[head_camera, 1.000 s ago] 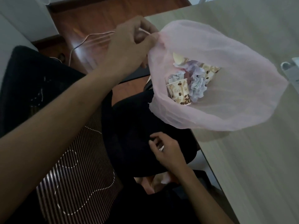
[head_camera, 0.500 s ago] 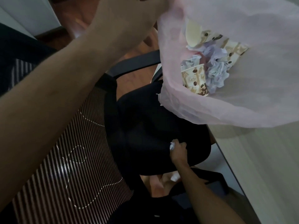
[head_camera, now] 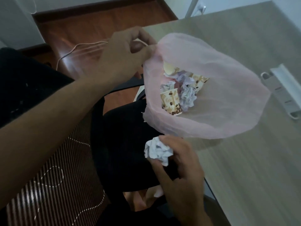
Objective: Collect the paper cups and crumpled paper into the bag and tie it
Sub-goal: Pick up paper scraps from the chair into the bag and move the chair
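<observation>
A thin pink plastic bag (head_camera: 228, 88) lies open on the wooden table, its mouth hanging over the table's left edge. Inside it I see paper cups printed with coffee beans (head_camera: 171, 103) and balls of crumpled paper (head_camera: 188, 95). My left hand (head_camera: 123, 57) pinches the bag's rim at the upper left and holds the mouth open. My right hand (head_camera: 179, 162) is just below the bag's mouth, closed around a white ball of crumpled paper (head_camera: 157, 150).
A black office chair (head_camera: 123, 144) with a striped mesh back stands below the bag, against the table edge (head_camera: 210, 185). A white power strip (head_camera: 283, 93) lies on the table at the right. A thin cable (head_camera: 78, 48) runs across the red-brown floor.
My right hand has risen from the chair seat to just under the bag's mouth, and the crumpled paper ball now shows in its fingers. The left hand still holds the bag's rim.
</observation>
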Action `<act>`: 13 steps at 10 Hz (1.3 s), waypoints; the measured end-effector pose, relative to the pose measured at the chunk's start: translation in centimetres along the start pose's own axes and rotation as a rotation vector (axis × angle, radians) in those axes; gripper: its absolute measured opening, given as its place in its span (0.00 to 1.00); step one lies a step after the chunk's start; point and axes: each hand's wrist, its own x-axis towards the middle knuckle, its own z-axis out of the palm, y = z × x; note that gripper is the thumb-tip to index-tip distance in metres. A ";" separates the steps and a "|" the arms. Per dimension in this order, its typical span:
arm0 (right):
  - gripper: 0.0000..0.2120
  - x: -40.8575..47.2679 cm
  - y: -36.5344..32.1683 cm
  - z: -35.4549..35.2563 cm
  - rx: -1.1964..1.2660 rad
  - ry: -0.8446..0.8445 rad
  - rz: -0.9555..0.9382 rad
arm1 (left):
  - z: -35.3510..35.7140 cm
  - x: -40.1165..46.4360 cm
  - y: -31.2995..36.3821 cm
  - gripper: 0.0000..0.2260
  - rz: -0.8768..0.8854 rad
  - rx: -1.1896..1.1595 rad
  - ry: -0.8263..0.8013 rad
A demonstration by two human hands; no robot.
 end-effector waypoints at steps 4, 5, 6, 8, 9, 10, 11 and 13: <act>0.25 10.9 -2.6 -6.5 -0.235 0.126 0.105 | 0.3 -0.6 0.3 0.02 -0.093 -0.166 -0.071; 0.10 7.5 -4.9 -4.4 -0.122 0.114 -0.102 | 0.2 -0.5 0.2 0.01 -0.115 -0.188 -0.055; 0.05 4.1 -4.0 -0.6 -0.031 -0.110 -0.149 | 0.1 -0.6 0.3 0.01 -0.110 -0.183 -0.055; 0.16 3.8 10.5 8.8 -0.302 -0.577 0.314 | -0.2 -0.3 0.1 0.02 -0.067 -0.150 -0.065; 0.28 6.9 17.2 12.3 -0.401 -0.569 0.480 | -0.1 0.1 -0.3 0.02 -0.048 -0.156 -0.066; 0.28 10.0 19.5 13.9 -0.392 -0.466 0.537 | 0.1 0.5 -0.5 0.02 -0.037 -0.171 -0.074; 0.27 11.7 21.3 14.8 -0.383 -0.467 0.546 | 0.3 0.7 -0.5 0.02 -0.023 -0.182 -0.079; 0.14 10.1 26.5 16.6 -0.384 -0.442 0.633 | 0.6 1.0 -0.3 0.03 0.002 -0.167 -0.068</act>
